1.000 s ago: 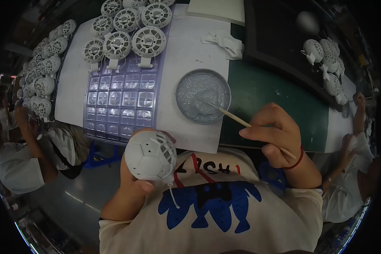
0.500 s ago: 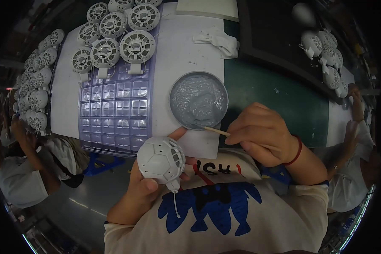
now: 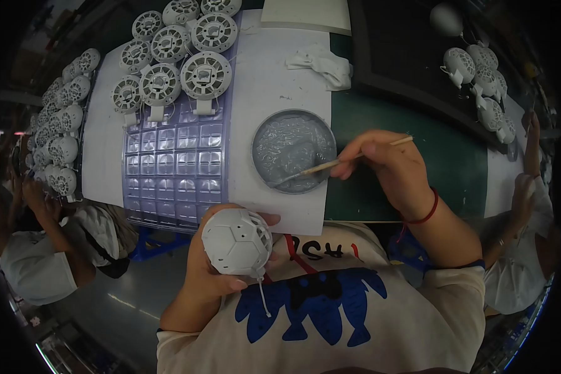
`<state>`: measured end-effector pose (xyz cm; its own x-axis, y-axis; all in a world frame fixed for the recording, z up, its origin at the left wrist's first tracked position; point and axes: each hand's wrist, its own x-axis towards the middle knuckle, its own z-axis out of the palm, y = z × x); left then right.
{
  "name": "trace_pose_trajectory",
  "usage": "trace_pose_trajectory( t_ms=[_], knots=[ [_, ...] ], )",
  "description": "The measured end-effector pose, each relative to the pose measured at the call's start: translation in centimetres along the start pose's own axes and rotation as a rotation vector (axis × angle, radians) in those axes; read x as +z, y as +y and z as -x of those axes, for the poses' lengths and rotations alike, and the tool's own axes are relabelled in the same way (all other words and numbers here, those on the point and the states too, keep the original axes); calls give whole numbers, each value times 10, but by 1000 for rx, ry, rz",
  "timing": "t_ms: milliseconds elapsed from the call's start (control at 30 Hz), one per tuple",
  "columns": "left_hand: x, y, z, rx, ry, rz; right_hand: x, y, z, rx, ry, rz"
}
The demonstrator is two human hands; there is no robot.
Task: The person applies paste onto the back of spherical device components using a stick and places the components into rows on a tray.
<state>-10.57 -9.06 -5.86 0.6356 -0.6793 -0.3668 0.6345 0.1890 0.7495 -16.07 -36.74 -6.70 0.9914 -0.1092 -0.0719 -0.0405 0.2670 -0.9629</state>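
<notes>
My left hand (image 3: pixel 201 269) is wrapped round a white ball-shaped plastic housing (image 3: pixel 232 244) in front of my chest. Football-like panels cover its near face, slots show on its right side, and a short white cable hangs from its lower end. My right hand (image 3: pixel 394 167) pinches a thin wooden stick (image 3: pixel 323 166), its far end dipping into grey paste (image 3: pixel 290 144). The paste fills a round dish (image 3: pixel 254 163) on the white paper. A streak of paste runs from the stick's tip towards the dish's lower rim.
Several similar white housings (image 3: pixel 206 76) stand on a clear purple gridded tray (image 3: pixel 176 163) at left. A crumpled white cloth (image 3: pixel 321 65) lies behind the dish. A dark-framed panel (image 3: pixel 411 68) occupies the back right. Co-workers sit at left (image 3: pixel 34 268) and right (image 3: pixel 517 268).
My right hand has turned and lifted, so the stick's free end now points up and right. The stick's tip has dipped further into the paste. My left hand has turned the housing slightly.
</notes>
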Motion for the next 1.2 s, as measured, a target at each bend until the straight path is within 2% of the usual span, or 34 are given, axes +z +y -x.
trace_pose_trajectory(
  t_ms=[67,133,167,233,267,333,367,400,467,733,833,900,1000,1033,1100,1167,1200],
  knots=[
    [-4,2,1,45,12,-72,-1,1,2,-41,0,-36],
    [-8,6,-2,230,-10,-283,-6,1,6,-224,-27,111],
    [-9,8,-4,243,7,-286,-6,-1,8,-228,-48,105],
    [-11,15,-7,421,37,-805,-2,-8,13,-521,1,609],
    [-9,19,-8,430,66,-811,2,-13,15,-531,-24,596],
    [0,24,-10,423,152,-1038,10,-23,23,-797,-163,941],
    [-4,21,-13,433,170,-1062,20,-22,26,-893,-173,1011],
    [-2,22,-13,438,184,-1062,24,-19,29,-902,-184,1006],
    [0,24,-14,422,194,-1144,29,-13,33,-1094,-284,1114],
    [4,21,-19,461,212,-1123,35,-16,31,-1123,-350,1167],
    [6,20,-20,477,225,-1151,37,-18,31,-1088,-353,1053],
    [8,21,-19,492,237,-1179,38,-24,31,-901,-340,900],
    [8,26,-17,444,235,-1157,36,-28,32,-854,-348,823],
    [7,29,-16,449,245,-1221,35,-27,32,-864,-350,816],
    [0,37,-17,458,251,-1288,28,-28,34,-1032,-331,890],
    [-18,51,-21,578,500,-1287,15,-33,36,-1042,-254,998],
    [-26,59,-25,581,502,-1285,6,-35,37,-1052,-179,1099]
  ],
)
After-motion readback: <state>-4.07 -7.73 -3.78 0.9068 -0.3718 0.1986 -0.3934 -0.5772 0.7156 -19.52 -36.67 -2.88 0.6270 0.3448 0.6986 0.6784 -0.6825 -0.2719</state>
